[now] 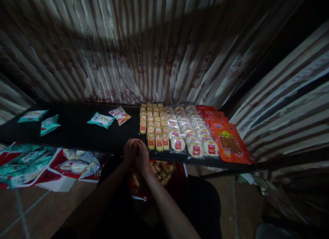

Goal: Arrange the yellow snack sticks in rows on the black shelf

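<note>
My left hand [129,152] and my right hand [142,156] are pressed together at the front edge of the black table [77,136]. Their fingers look closed around each other, and I cannot make out anything held between them. Just to the right of them lie rows of small yellow snack packs [153,126], then rows of round white cakes in clear wrappers [189,132], then orange flat packets [226,139]. Below my hands sits a red bag of yellow snacks [159,170].
A teal packet [101,119] and a red-striped packet [120,115] lie mid-table; two more teal packets [41,120] lie at the far left. Boxes of teal and white packets [31,163] stand on the floor at the left. Striped curtains [154,54] enclose the table.
</note>
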Motion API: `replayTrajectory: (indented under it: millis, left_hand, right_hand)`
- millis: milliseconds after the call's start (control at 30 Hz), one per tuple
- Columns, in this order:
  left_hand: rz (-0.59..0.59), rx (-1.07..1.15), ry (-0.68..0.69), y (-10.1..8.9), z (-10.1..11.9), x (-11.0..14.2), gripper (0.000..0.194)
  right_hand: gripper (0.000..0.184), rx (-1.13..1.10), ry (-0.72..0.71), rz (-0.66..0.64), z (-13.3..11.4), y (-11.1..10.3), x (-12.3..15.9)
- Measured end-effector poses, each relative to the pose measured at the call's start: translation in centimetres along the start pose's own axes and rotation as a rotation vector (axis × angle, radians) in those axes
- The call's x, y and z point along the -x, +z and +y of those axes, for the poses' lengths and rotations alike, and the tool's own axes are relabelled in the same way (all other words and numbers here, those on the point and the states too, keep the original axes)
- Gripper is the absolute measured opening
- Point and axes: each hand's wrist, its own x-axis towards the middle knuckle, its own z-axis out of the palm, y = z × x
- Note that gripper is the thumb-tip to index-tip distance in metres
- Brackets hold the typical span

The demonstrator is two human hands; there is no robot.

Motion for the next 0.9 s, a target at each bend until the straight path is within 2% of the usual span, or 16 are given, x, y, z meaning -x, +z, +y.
replayTrajectory:
  millis: [333,600,767,900]
  left_hand:
    - [0.003,0.059,0.053,0.2,0.9,4.1,0.027]
    - [0.019,0.083,0.024,0.7,1.2,7.8,0.02]
    - [-0.075,0.076,0.009,2.0,0.0,10.0,0.024]
    - [-0.239,0.007,-0.154,4.0,-1.9,11.0,0.022]
  right_hand:
    - [0.032,-0.007,-0.034,0.003,-1.4,-2.6,3.6]
    - [0.036,0.075,-0.057,-0.006,0.0,-4.0,7.0]
    - [0.037,0.164,-0.015,-0.063,1.6,-4.5,9.2]
    - [0.038,0.274,0.098,-0.189,3.1,-5.0,10.2]
